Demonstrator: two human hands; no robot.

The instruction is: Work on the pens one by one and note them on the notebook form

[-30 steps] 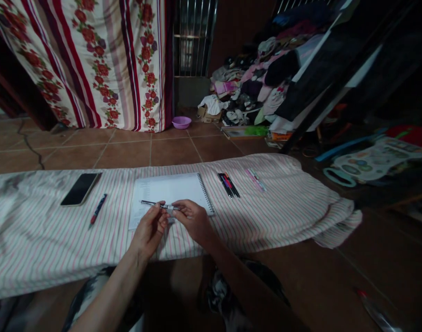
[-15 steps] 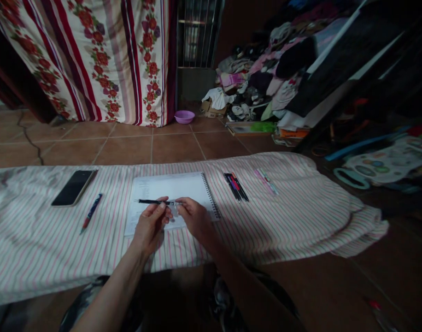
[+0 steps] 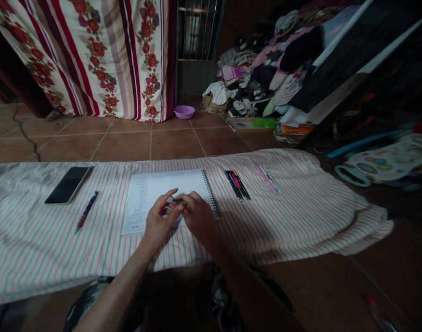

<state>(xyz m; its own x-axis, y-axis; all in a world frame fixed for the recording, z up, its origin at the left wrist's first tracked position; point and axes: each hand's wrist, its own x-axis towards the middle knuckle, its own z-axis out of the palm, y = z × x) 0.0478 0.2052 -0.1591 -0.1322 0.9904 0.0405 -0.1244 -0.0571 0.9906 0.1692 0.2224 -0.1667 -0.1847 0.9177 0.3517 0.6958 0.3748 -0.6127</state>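
Note:
Over the open spiral notebook (image 3: 135, 203), my two hands meet with a dark pen (image 3: 177, 200) between them; most of the pen is hidden by the fingers. My right hand (image 3: 200, 214) is closed around one end. The thumb and some fingers of my left hand (image 3: 161, 216) pinch at the pen's other part, while its index finger sticks out. To the right of the notebook's wire binding lie several pens (image 3: 237, 184) in a group. A blue and red pen (image 3: 86, 212) rests alone on the left.
A phone (image 3: 68, 185) lies at the left on the striped cloth (image 3: 287, 221). Pastel pens (image 3: 268, 179) sit farther right. Beyond the cloth are a purple basin (image 3: 184, 112), a flowered curtain (image 3: 110, 60) and a heap of clothes (image 3: 262, 78).
The pen, earlier stretched level between both hands with its length showing, is now mostly covered. My left hand has moved right, up against my right hand. The view has shifted slightly.

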